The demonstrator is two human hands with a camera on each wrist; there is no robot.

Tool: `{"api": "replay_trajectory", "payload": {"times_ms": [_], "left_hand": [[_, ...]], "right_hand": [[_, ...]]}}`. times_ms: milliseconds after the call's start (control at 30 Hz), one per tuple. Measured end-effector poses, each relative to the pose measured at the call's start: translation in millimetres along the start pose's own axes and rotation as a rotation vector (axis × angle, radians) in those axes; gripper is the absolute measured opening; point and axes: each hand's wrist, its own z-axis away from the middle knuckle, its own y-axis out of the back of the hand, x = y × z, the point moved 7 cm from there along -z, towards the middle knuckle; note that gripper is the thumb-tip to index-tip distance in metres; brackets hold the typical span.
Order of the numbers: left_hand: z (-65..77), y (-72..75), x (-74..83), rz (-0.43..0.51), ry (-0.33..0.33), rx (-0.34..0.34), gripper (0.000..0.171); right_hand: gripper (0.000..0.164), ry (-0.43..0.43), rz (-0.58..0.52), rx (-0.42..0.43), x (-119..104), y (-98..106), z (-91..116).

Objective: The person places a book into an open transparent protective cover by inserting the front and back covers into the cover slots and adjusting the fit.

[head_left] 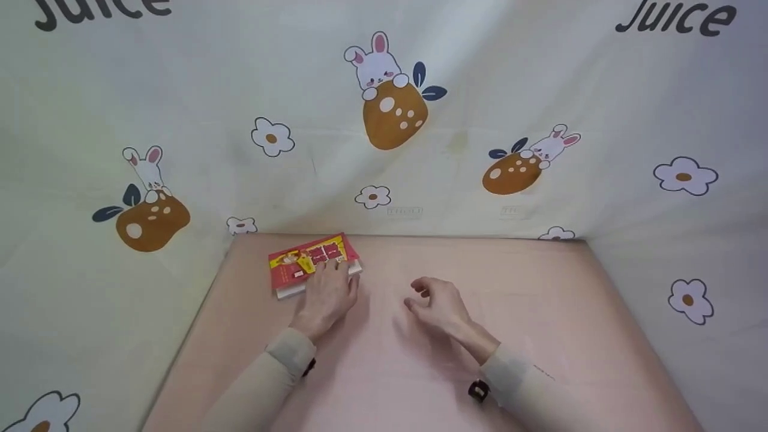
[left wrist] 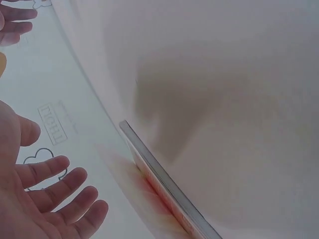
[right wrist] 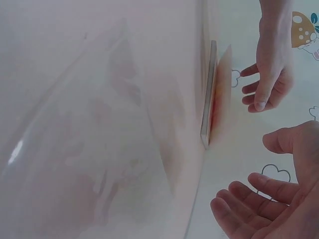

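Head view has the book (head_left: 300,260) lying at the table's (head_left: 528,282) back left, with my left hand (head_left: 324,298), fingers loosely spread, over its near side and my right hand (head_left: 443,305), loosely curved, holding nothing, well apart from it. If I pressed off-centre, the book might skid or swing askew; pinching only the cover (head_left: 283,276) could bend it and let the rest slip.

“Juice” (head_left: 103,8) stands on the wall (head_left: 498,72) high left of the left fingers (head_left: 333,267), and again high right of the right fingers (head_left: 429,282). On the same wall, beyond the left fingers, a faint boxed word (left wrist: 52,124) seems to read “LIGHT”. Lettering on the book (head_left: 284,275) near them is illegible.
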Motion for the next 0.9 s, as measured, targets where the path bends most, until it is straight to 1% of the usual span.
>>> {"api": "replay_trajectory", "payload": {"times_ms": [100,200,433,533,567,767,900], "left_hand": [[-4.0,2.1,-8.1,-0.009,0.015,0.010,0.049],[-7.9,3.5,-15.7,0.005,0.034,0.023,0.048],[-16.6,10.0,-29.6,0.019,0.036,0.090,0.041],[-21.9,13.1,-37.3,0.015,0.046,0.102,0.039],[-24.0,13.9,-40.0,0.017,0.053,0.099,0.040],[-33.6,13.7,-55.6,0.064,0.118,0.030,0.049],[-38.6,12.8,-64.7,0.077,0.136,0.007,0.049]], "right_hand": [[0.037,-0.024,-0.032,-0.011,-2,-4,-4],[0.038,-0.032,-0.044,-0.015,-5,-8,-8],[0.036,-0.032,-0.089,-0.032,-12,-17,-14],[0.036,-0.041,-0.109,-0.034,-15,-20,-15],[0.037,-0.047,-0.114,-0.035,-15,-22,-16],[0.039,-0.084,-0.149,-0.037,-16,-31,-19],[0.040,-0.102,-0.173,-0.041,-17,-36,-22]]}}
